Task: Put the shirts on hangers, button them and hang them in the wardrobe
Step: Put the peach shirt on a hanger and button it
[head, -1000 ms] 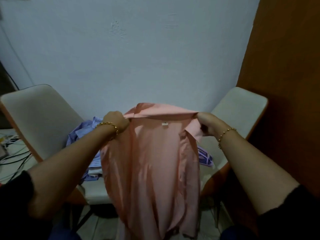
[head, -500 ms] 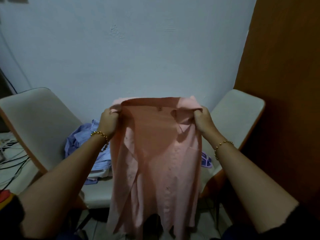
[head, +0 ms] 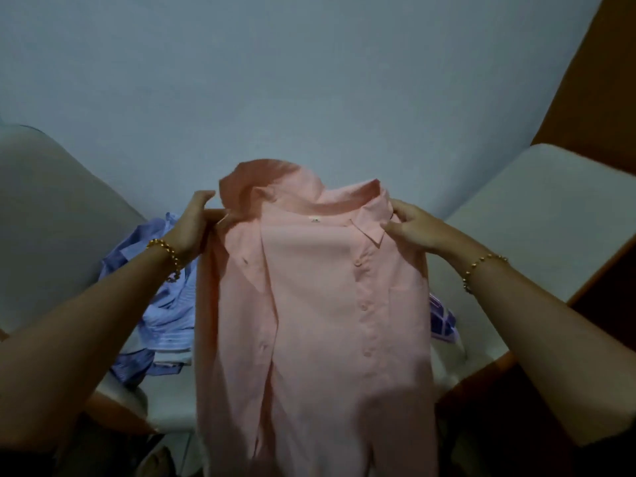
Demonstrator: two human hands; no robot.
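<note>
**Pink shirt held up, mid-scene**

1. Blue striped shirts point(head: 165, 304): heaped on the left chair point(head: 51, 218).
2. My left hand point(head: 192, 223): fingers clamped on the shirt's shoulder.
3. Pink shirt point(head: 327, 304): unbuttoned, hanging between my hands.
4. My right hand point(head: 413, 230): fingers pinching beside the collar.

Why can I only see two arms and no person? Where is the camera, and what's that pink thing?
The camera sits on the person's head and looks down, so only their arms show. The left hand and right hand hold up a pink shirt by its shoulders, and it is open at the top. Behind it, blue striped shirts lie piled on a pale chair. A second chair stands on the right. I cannot tell whether a hanger is inside the shirt.
</note>
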